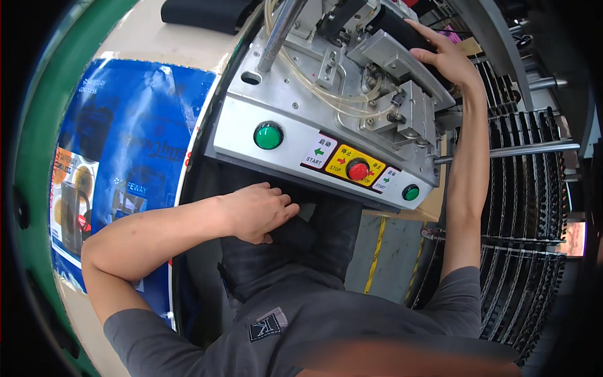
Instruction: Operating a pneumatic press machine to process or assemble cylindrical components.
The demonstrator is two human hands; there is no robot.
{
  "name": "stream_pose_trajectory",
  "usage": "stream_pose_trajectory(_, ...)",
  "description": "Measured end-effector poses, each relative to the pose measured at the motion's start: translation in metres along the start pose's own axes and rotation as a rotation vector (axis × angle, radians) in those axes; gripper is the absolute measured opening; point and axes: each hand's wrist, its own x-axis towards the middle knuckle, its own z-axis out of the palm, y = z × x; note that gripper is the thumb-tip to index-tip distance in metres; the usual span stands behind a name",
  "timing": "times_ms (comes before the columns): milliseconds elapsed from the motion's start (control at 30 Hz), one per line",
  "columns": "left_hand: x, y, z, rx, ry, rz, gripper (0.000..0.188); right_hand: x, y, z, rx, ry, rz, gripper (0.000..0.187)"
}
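My right hand (449, 60) reaches to the far right of the metal bench machine (245, 119). Its thumb and fingers rest around the end of a black rounded part (399, 28), which lies in the machine's fixture behind a metal block (389, 53). Over my lap, below the front panel, my left hand (260, 213) is closed with curled fingers. Something dark (295, 235) shows beneath it, hard to tell apart from the dark trousers. The panel carries green buttons at the left (269, 136) and right (411, 192), with a red button (358, 169) between them.
Left of the machine, a blue printed sheet (138, 151) covers part of the beige tabletop (135, 38). A black curved piece (207, 16) lies at the far left. Black racks with chain-like strips (521, 163) stand close to my right arm. Clear tubes (308, 81) cross the machine top.
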Motion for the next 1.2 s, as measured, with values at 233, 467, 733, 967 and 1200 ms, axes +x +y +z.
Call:
stream_pose_trajectory(233, 0.005, -0.001, 0.002, -0.022, -0.040, -0.007, 0.066, 0.012, 0.002, 0.011, 0.059, -0.079, 0.009, 0.074)
stream_pose_trajectory(467, 0.012, 0.009, -0.010, -0.046, 0.031, -0.036, 0.070, -0.007, 0.024, 0.020, -0.068, 0.136, 0.034, 0.068)
stream_pose_trajectory(733, -0.032, 0.064, -0.053, 0.170, 0.427, -0.237, 0.072, -0.152, -0.014, 0.069, 0.002, 1.093, -0.217, 0.036)
stream_pose_trajectory(967, -0.056, 0.035, -0.023, 0.191, 0.454, -0.396, 0.075, -0.235, -0.011, 0.201, 0.243, 1.279, -0.177, 0.040)
stream_pose_trajectory(1200, -0.059, 0.032, -0.021, 0.363, 0.772, -0.269, 0.074, -0.259, -0.085, 0.257, 0.863, 0.944, -0.407, 0.026)
